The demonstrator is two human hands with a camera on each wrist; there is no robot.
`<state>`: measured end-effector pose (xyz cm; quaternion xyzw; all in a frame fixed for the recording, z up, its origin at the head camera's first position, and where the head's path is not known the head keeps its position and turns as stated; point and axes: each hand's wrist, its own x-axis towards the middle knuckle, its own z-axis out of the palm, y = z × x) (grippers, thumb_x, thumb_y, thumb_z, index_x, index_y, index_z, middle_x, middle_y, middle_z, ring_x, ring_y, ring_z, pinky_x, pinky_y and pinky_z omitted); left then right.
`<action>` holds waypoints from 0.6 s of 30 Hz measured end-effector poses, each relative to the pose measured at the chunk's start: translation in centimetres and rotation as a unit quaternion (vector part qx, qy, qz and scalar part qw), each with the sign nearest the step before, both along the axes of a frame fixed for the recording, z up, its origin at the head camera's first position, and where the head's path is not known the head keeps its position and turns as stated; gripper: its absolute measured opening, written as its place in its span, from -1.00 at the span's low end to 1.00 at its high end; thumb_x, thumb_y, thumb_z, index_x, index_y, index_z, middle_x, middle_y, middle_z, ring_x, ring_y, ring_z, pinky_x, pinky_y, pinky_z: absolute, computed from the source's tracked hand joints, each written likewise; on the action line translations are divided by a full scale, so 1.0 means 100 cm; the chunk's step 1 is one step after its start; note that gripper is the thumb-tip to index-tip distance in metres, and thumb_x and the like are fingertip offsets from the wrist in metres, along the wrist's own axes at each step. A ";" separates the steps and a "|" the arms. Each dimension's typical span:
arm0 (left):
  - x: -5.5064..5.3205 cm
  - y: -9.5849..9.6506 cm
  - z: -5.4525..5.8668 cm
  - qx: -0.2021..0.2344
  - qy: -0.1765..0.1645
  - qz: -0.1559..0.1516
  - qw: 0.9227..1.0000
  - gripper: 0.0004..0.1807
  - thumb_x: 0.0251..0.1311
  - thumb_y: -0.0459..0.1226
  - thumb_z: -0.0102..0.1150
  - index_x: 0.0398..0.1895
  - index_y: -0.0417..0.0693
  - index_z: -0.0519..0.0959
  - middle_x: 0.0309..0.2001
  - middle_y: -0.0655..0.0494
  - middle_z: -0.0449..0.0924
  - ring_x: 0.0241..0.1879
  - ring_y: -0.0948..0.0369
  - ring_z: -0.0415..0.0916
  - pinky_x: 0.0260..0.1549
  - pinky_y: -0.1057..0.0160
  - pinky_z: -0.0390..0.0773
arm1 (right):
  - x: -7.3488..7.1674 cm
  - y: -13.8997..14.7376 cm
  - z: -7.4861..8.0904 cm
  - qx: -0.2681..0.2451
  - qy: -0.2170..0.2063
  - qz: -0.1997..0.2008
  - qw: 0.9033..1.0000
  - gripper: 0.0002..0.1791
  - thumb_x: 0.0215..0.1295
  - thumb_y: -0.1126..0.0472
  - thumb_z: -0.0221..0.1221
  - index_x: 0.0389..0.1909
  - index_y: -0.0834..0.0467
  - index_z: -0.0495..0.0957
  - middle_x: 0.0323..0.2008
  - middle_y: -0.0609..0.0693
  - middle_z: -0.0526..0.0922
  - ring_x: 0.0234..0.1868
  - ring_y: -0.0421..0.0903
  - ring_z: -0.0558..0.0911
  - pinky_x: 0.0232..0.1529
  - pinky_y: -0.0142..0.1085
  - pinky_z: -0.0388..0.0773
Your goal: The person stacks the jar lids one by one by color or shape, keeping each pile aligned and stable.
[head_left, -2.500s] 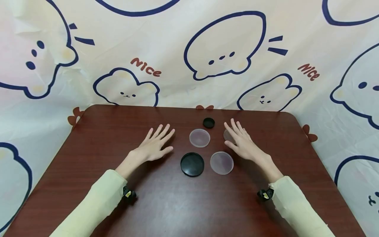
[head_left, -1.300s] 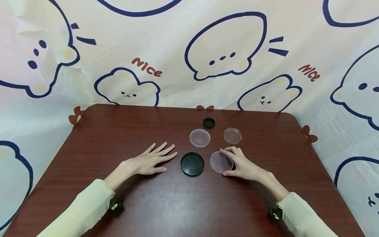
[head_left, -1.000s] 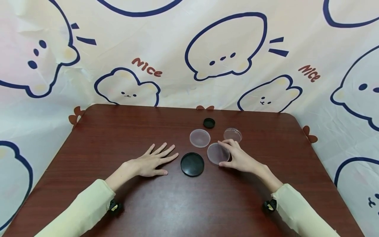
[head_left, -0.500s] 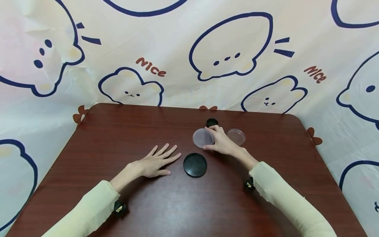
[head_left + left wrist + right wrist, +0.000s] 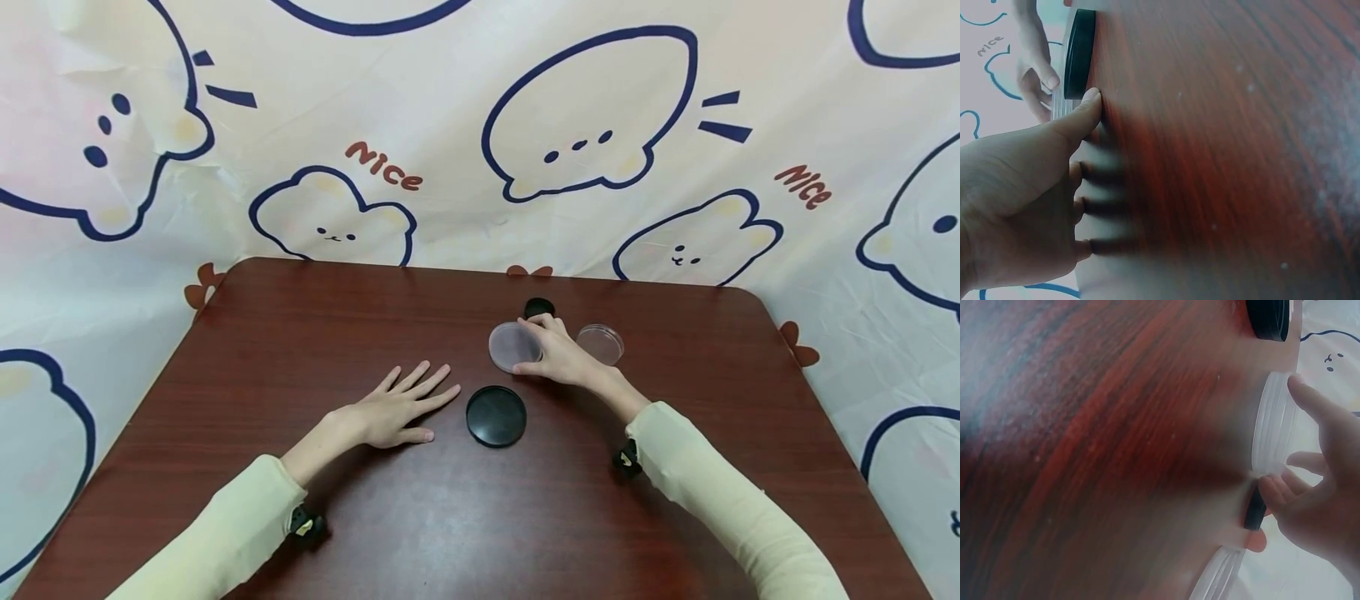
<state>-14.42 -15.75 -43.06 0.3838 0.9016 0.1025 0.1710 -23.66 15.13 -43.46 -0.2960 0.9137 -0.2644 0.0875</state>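
My right hand [image 5: 564,357] grips a clear shallow round dish [image 5: 513,347] by its rim, thumb on the near side and fingers on the far side. In the right wrist view, the clear dishes [image 5: 1272,425] look stacked, one upon another. My left hand [image 5: 386,415] lies on the table with fingers straight and spread, holding nothing. To its right sits a large black round dish [image 5: 496,416], close to the left thumb in the left wrist view. A small black round dish [image 5: 538,307] stands behind the right fingers, partly hidden by them.
Another clear round dish [image 5: 600,343], seemingly smaller, lies right of my right hand. All rest on a dark red-brown wooden table [image 5: 420,517]. A cream cloth with cartoon drawings [image 5: 450,108] hangs behind and beside the table.
From the table's middle, my right hand took the near clear dish and carried it away from me and left, onto the other clear dish. My left hand drew slightly nearer, then stayed.
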 end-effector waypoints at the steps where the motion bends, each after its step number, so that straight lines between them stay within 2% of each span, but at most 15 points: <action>1: 0.000 0.000 0.000 -0.001 -0.001 0.000 1.000 -0.24 0.38 0.00 0.03 0.55 0.05 0.00 0.54 -0.12 -0.30 0.47 -0.16 -0.34 0.28 -0.33 -0.20 | 0.000 0.001 0.000 -0.002 -0.002 0.000 1.000 -0.08 0.14 0.03 0.38 0.42 0.32 0.18 0.32 0.32 0.18 0.23 0.19 0.20 0.09 0.06 0.36; 5: 0.000 0.002 0.001 0.001 -0.003 0.001 1.000 -0.23 0.38 0.00 0.03 0.55 0.05 -0.01 0.54 -0.12 -0.29 0.47 -0.16 -0.34 0.28 -0.32 -0.21 | 0.000 0.007 0.000 -0.006 -0.006 0.001 1.000 -0.05 0.15 -0.02 0.36 0.44 0.31 0.15 0.33 0.30 0.16 0.21 0.16 0.21 0.08 0.04 0.36; 8: 0.000 0.003 0.001 0.009 0.000 -0.002 1.000 -0.24 0.38 -0.01 0.03 0.54 0.04 0.01 0.53 -0.13 -0.28 0.47 -0.17 -0.33 0.27 -0.33 -0.20 | 0.000 0.018 0.004 -0.036 -0.005 -0.002 0.999 -0.06 0.17 0.00 0.36 0.43 0.33 0.14 0.31 0.30 0.17 0.18 0.19 0.27 0.07 0.05 0.37; 13: -0.001 0.002 -0.001 0.016 -0.003 -0.001 1.000 -0.24 0.38 -0.02 0.04 0.54 0.05 0.01 0.53 -0.13 -0.29 0.47 -0.17 -0.35 0.27 -0.33 -0.22 | -0.001 0.059 0.007 -0.114 -0.001 -0.031 0.993 -0.12 0.15 0.11 0.39 0.42 0.27 0.20 0.29 0.21 0.23 0.21 0.21 0.35 0.12 0.10 0.35; 16: -0.001 0.000 -0.001 0.016 -0.009 0.002 1.000 -0.24 0.38 -0.02 0.04 0.54 0.06 0.00 0.54 -0.11 -0.31 0.47 -0.16 -0.37 0.27 -0.33 -0.25 | -0.001 0.088 0.005 -0.150 -0.015 -0.056 0.987 -0.14 0.13 0.19 0.40 0.42 0.25 0.22 0.30 0.16 0.25 0.27 0.18 0.32 0.20 0.12 0.26; 18: -0.001 0.000 -0.002 0.017 -0.010 0.002 1.000 -0.24 0.38 -0.02 0.04 0.55 0.06 0.00 0.54 -0.11 -0.31 0.47 -0.16 -0.38 0.27 -0.33 -0.25 | 0.000 0.103 0.003 -0.171 -0.024 -0.065 0.983 -0.15 0.12 0.27 0.40 0.40 0.28 0.22 0.31 0.20 0.25 0.29 0.21 0.30 0.25 0.14 0.19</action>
